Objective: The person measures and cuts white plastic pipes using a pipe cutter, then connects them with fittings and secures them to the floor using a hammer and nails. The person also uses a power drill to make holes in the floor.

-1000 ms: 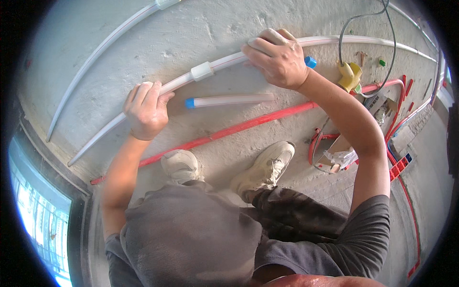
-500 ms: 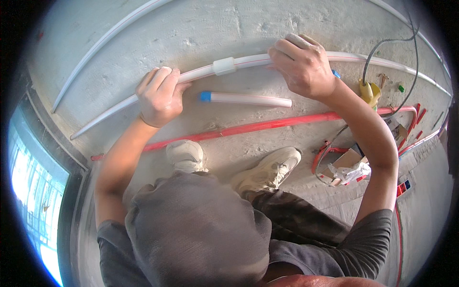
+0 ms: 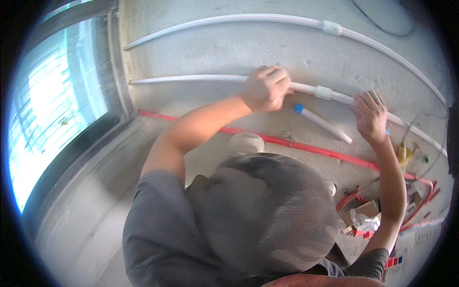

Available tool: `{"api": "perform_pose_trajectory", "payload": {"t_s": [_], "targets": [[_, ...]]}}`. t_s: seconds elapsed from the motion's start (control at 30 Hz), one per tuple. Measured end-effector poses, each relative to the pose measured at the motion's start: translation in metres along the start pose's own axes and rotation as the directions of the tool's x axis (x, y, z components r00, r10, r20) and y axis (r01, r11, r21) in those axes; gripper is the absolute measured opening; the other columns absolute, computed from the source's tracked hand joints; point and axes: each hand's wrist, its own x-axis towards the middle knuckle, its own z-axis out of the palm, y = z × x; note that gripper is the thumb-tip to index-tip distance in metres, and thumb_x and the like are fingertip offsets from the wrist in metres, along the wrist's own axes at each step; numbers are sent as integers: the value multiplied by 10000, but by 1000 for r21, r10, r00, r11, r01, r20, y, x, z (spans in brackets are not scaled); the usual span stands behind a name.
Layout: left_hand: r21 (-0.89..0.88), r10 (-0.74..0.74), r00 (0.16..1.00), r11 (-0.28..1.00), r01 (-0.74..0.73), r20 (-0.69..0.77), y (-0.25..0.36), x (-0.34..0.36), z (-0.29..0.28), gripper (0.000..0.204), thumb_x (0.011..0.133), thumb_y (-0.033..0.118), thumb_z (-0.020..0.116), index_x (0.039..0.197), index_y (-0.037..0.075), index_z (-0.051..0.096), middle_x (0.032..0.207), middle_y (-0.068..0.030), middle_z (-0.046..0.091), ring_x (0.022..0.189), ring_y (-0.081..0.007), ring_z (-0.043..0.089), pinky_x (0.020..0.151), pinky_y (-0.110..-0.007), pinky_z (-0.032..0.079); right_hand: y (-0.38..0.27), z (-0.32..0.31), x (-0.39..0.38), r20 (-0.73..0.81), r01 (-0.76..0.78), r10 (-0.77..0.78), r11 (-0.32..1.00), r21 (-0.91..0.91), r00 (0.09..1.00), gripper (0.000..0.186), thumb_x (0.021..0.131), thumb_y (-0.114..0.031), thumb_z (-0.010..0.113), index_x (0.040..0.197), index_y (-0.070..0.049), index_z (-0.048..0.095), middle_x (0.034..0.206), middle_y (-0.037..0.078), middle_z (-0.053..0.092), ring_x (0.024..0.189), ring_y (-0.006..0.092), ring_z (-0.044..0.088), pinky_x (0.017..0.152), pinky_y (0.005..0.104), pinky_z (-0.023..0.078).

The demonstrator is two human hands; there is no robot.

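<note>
A long white pipe (image 3: 191, 78) with a thin red stripe runs across in front of me. A white coupling sleeve (image 3: 323, 92) sits on it between my hands. To the left of the sleeve, my left hand (image 3: 267, 89) is closed around the pipe. My right hand (image 3: 371, 116) grips the same pipe on the sleeve's other side, its fingers curled over the top. Nearer to me, just below the sleeve, lies a short white pipe piece (image 3: 327, 126) with a blue end.
Farther off, a second white pipe (image 3: 229, 20) carries its own coupling (image 3: 332, 27). A red pipe (image 3: 306, 146) crosses nearer my feet. At right are a yellow object (image 3: 404, 155) by a dark cable, and a cardboard box (image 3: 368, 210) with plastic wrap. A bright window (image 3: 67, 91) stands left.
My view has swung left, bringing in more of the window and the far pipe's coupling. Both hands still hold the pipe, with the right hand now closer to the sleeve.
</note>
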Motion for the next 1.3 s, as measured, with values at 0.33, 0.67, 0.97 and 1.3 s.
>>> {"api": "perform_pose_trajectory", "payload": {"t_s": [0.33,0.67,0.97,1.3], "targets": [[5,5,1000,1000,-5,-17,2,-2,2,237,745,164,819,811,83,606,834,-71,593,783,-276,657,658,-412,544,-3,3,-4,11,-34,35,998,-45,999,348,740,-67,835,1051,-16,689,983,131,640,912,359,647,770,461,525],[16,51,997,999,-51,-60,1,-2,6,175,803,152,789,879,79,650,882,-99,635,836,-312,675,706,-429,558,-4,3,-11,58,-106,116,983,-147,992,307,803,-187,834,1051,-66,699,978,105,626,969,333,647,829,452,549],[25,-5,999,1000,4,43,0,1,-1,245,770,173,838,857,67,635,849,-67,598,801,-270,654,664,-407,531,-8,3,-9,23,-109,112,988,-109,993,299,844,-190,831,1092,-82,704,1056,64,646,1058,287,641,941,443,526],[-1,32,999,999,-32,26,1,5,-1,304,720,113,844,943,8,666,851,-126,620,773,-336,647,667,-438,526,-3,6,-7,-19,-48,48,998,-35,999,298,776,-112,839,1013,-45,670,981,104,619,960,330,633,837,460,538]]}}
